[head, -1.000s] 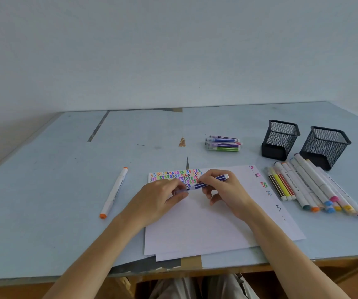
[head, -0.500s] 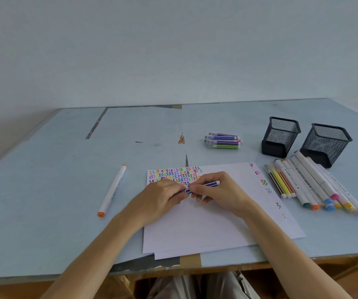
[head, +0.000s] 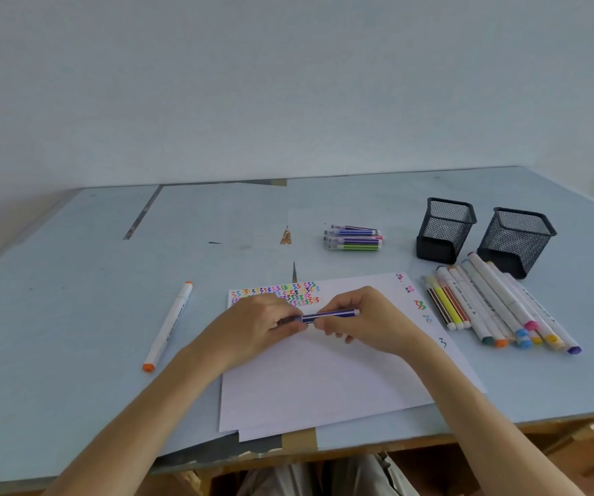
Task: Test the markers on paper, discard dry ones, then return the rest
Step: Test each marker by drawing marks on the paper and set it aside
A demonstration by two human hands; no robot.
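A thin purple striped marker (head: 327, 315) lies level between both hands, just above the white paper (head: 324, 381). My left hand (head: 256, 325) pinches its left end, and the cap there is hidden by the fingers. My right hand (head: 370, 320) grips the barrel near its white right end. Coloured zigzag test marks (head: 288, 293) fill the paper's top left corner, and a few more marks (head: 420, 304) run down its right edge.
Two black mesh pen cups (head: 444, 230) (head: 514, 239) stand at the back right. A row of thick and thin markers (head: 496, 306) lies in front of them. A small pile of thin markers (head: 354, 238) sits behind the paper. One orange-capped marker (head: 168, 325) lies to the left.
The marker has tipped from a slant to level, and both hands have closed in on it. My left fingers now cover its left end.
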